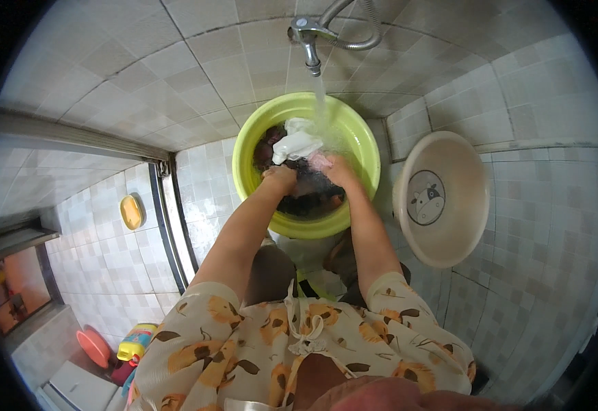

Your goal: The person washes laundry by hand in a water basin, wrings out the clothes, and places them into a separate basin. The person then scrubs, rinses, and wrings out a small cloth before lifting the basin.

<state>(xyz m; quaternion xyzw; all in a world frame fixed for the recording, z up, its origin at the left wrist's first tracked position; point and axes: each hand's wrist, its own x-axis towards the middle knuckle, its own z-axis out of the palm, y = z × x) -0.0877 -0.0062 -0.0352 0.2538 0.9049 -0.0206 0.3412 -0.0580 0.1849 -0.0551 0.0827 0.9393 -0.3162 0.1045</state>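
Observation:
A lime-green basin (pixel 244 185) holds water and a heap of wet laundry. Dark clothes (pixel 306 198) lie low in the water, and a white cloth (pixel 297 145) bulges above them. On the left side of the heap, my left hand (pixel 282 178) is closed on the dark clothes, its fingertips partly hidden. My right hand (pixel 338 170) grips a small pale pink cloth (pixel 320 162) to the right of the white one. Water runs from a metal tap (pixel 310 51) into the far part of the basin, near my right hand.
A cream basin (pixel 473 205) with a cow picture leans at the right. A flexible metal hose (pixel 364 44) hangs by the tap. To the left are a door track (pixel 173 219), a yellow oval dish (pixel 131 212), a yellow bottle (pixel 134 342) and a pink basin (pixel 93 348).

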